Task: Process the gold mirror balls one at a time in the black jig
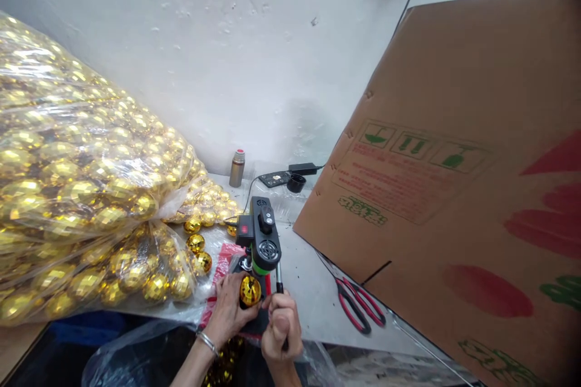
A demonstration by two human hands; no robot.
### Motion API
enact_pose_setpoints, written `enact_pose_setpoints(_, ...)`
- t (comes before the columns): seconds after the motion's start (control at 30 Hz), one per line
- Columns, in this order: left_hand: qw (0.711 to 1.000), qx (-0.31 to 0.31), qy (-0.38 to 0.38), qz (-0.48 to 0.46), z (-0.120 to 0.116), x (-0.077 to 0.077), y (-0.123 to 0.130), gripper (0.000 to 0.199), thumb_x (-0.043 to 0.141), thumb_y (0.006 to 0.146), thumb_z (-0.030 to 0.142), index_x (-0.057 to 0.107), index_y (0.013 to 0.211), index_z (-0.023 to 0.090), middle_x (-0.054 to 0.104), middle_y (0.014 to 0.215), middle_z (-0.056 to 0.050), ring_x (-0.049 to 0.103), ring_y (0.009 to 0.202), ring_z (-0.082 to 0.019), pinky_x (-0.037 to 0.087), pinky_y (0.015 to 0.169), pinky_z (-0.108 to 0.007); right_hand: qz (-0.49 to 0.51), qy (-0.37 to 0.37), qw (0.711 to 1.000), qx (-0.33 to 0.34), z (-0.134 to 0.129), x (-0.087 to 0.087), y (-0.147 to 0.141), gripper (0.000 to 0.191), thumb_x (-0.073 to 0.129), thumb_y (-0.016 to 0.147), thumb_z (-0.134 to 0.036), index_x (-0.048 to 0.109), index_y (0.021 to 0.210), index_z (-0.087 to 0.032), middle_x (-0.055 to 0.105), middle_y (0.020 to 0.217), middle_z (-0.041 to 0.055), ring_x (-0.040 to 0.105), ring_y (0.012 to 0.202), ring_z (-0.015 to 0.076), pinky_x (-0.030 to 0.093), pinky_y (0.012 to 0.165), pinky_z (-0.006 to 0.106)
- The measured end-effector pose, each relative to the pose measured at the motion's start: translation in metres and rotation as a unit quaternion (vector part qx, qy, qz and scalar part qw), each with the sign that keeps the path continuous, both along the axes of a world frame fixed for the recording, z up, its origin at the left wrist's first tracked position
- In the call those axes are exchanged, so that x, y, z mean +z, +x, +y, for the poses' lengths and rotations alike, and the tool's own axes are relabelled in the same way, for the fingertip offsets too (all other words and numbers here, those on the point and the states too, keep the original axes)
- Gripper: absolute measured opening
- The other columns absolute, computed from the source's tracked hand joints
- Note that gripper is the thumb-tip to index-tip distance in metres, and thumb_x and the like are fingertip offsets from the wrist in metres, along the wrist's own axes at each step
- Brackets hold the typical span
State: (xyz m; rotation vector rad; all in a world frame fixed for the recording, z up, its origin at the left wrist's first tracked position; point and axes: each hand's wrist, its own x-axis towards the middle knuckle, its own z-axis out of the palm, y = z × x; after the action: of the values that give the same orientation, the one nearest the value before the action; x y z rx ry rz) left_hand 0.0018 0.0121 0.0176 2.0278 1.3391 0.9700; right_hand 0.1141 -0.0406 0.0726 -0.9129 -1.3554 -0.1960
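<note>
A shiny gold mirror-ball ornament sits in the fingers of my left hand, which wears a silver bangle on its wrist. The ball is under the front end of a small black bench drill press. Whether a bit touches the ball is hidden. My right hand is closed in a fist round the lever handle at the machine's right side. Beside the machine's left, several loose gold balls lie on the table.
Large clear bags of gold balls fill the left. A cardboard box leans in at right, with red-handled scissors near its lower edge. Behind the machine stand a metal flask, a black cap and a power adapter.
</note>
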Motion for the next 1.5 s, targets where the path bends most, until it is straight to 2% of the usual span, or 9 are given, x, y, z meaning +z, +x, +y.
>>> enact_pose_setpoints(0.17, 1.0, -0.004, -0.006, 0.0, 0.003, 0.006, -0.001, 0.049, 0.073, 0.074, 0.03, 0.062, 0.121, 0.019, 0.07, 0.112, -0.012, 0.064, 0.111, -0.034, 0.044, 0.101, -0.056, -0.05, 0.009, 0.999, 0.014, -0.001, 0.012, 0.006, 0.036, 0.038, 0.105, -0.027, 0.05, 0.072, -0.021, 0.058, 0.07, -0.003, 0.057, 0.063, 0.0107, 0.05, 0.075, 0.029)
enact_pose_setpoints(0.4, 0.999, -0.025, 0.034, 0.026, -0.022, -0.005, -0.014, 0.055, 0.075, 0.077, 0.03, 0.06, 0.13, 0.021, 0.07, 0.122, -0.014, 0.063, 0.117, -0.036, 0.046, 0.102, -0.055, 0.031, -0.092, 0.995, 0.035, -0.003, 0.093, 0.007, 0.027, 0.043, 0.102, -0.016, 0.05, 0.076, -0.02, 0.05, 0.068, -0.003, 0.047, 0.057, 0.0097, 0.036, 0.051, 0.023)
enact_pose_setpoints(0.57, 0.981, -0.035, 0.159, 0.109, -0.045, -0.023, -0.036, 0.109, 0.082, 0.064, 0.065, 0.039, 0.152, 0.018, 0.051, 0.15, -0.023, 0.048, 0.136, -0.044, 0.039, 0.109, -0.059, 0.053, -0.07, 0.996, 0.031, -0.002, 0.093, -0.001, 0.029, 0.042, 0.101, -0.014, 0.048, 0.074, -0.021, 0.048, 0.066, -0.0035, 0.047, 0.058, 0.0097, 0.037, 0.052, 0.022)
enact_pose_setpoints(0.73, 0.956, 0.133, 0.135, 0.223, 0.002, 0.032, -0.058, 0.048, 0.048, 0.098, 0.038, 0.055, 0.139, 0.015, 0.058, 0.142, -0.022, 0.051, 0.134, -0.037, 0.034, 0.111, -0.052, 0.019, -0.059, 0.997, 0.036, -0.008, 0.078, -0.002, 0.029, 0.041, 0.099, -0.008, 0.048, 0.074, -0.021, 0.049, 0.067, -0.0029, 0.049, 0.06, 0.0103, 0.04, 0.055, 0.022)
enact_pose_setpoints(0.93, 0.931, 0.139, 0.007, 0.336, 0.051, 0.07, -0.075, 0.041, 0.061, 0.086, 0.031, 0.065, 0.118, 0.006, 0.075, 0.091, -0.022, 0.068, 0.097, -0.039, 0.045, 0.091, -0.048, 0.023, -0.076, 0.996, 0.042, -0.012, 0.081, -0.001, 0.028, 0.042, 0.099, -0.009, 0.048, 0.075, -0.021, 0.05, 0.069, -0.0033, 0.05, 0.061, 0.0097, 0.041, 0.056, 0.021)
enact_pose_setpoints(1.03, 0.965, 0.114, -0.004, 0.238, 0.046, 0.07, -0.075, 0.046, 0.059, 0.087, 0.042, 0.062, 0.12, 0.01, 0.076, 0.095, -0.019, 0.069, 0.097, -0.038, 0.047, 0.09, -0.048, 0.025, -0.073, 0.996, 0.046, -0.012, 0.081, -0.001, 0.03, 0.041, 0.1, -0.009, 0.047, 0.073, -0.021, 0.05, 0.068, -0.0034, 0.05, 0.062, 0.0099, 0.041, 0.057, 0.021)
enact_pose_setpoints(1.13, 0.992, 0.091, -0.086, -0.023, 0.032, 0.073, -0.071, 0.057, 0.055, 0.087, 0.054, 0.055, 0.129, 0.016, 0.074, 0.108, -0.013, 0.071, 0.093, -0.031, 0.053, 0.085, -0.041, 0.035, -0.083, 0.995, 0.048, -0.011, 0.086, 0.0, 0.029, 0.041, 0.1, -0.01, 0.047, 0.074, -0.021, 0.049, 0.068, -0.0027, 0.048, 0.06, 0.0103, 0.039, 0.055, 0.023)
enact_pose_setpoints(1.37, 0.939, 0.036, -0.199, -0.277, 0.004, 0.056, -0.05, 0.063, 0.066, 0.076, 0.059, 0.06, 0.124, 0.018, 0.071, 0.122, -0.009, 0.066, 0.114, -0.029, 0.054, 0.092, -0.037, 0.058, -0.096, 0.992, 0.052, -0.006, 0.11, 0.001, 0.031, 0.045, 0.1, -0.011, 0.047, 0.07, -0.021, 0.045, 0.065, -0.0038, 0.046, 0.059, 0.0094, 0.036, 0.056, 0.024)
enact_pose_setpoints(1.5, 0.866, 0.031, -0.322, -0.382, -0.003, 0.039, -0.039, 0.066, 0.069, 0.074, 0.06, 0.055, 0.125, 0.021, 0.073, 0.107, -0.007, 0.073, 0.088, -0.024, 0.058, 0.071, -0.033, 0.052, -0.091, 0.993, 0.05, -0.005, 0.115, 0.001, 0.031, 0.044, 0.1, -0.01, 0.046, 0.071, -0.021, 0.045, 0.065, -0.0041, 0.046, 0.058, 0.009, 0.036, 0.054, 0.024)
